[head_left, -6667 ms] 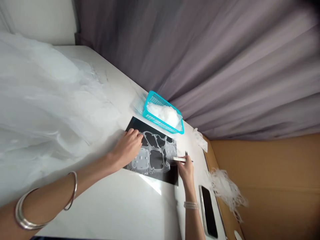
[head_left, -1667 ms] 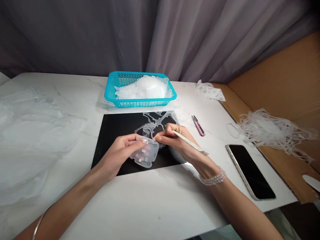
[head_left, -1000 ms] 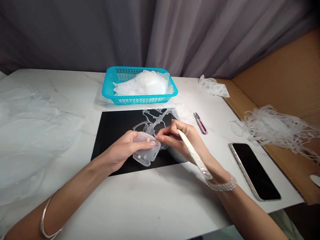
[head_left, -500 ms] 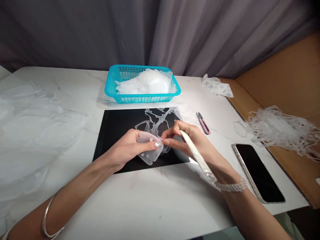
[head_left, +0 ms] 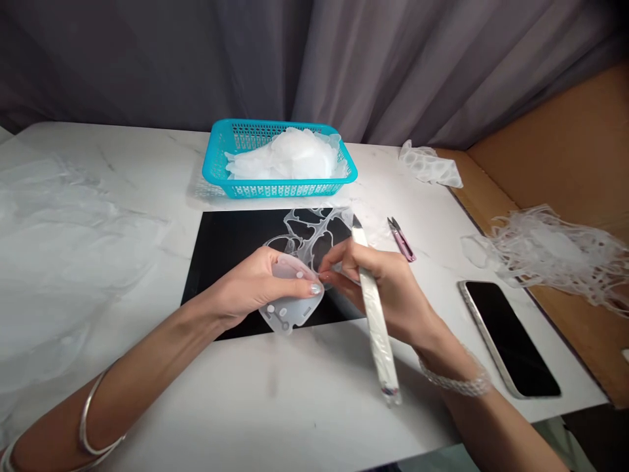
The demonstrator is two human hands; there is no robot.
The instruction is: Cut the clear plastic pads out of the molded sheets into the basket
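Observation:
My left hand (head_left: 258, 285) is closed on a translucent, fan-shaped silicone-like piece (head_left: 289, 309) with small holes and slots, its thumb flat on the top. My right hand (head_left: 378, 275) grips a white-handled knife (head_left: 377, 334), its handle wrapped in clear film and its short dark tip pointing away from me. The fingertips of that hand also pinch together at the right edge of the piece; what lies between them is too small to tell. Just beyond the hands, a web of clear scrap (head_left: 314, 236) lies on the black mat (head_left: 221, 242).
A blue basket (head_left: 280, 190) of white translucent pieces stands at the back. Pink-handled snips (head_left: 401, 240) and a phone (head_left: 511, 337) lie on the right. Scrap webbing (head_left: 555, 255) rests by the cardboard (head_left: 570, 144). Translucent sheets (head_left: 73, 262) cover the left side.
The knife has swung in my right hand: its handle end now points down towards me and its dark tip shows. The fan-shaped piece has turned slightly.

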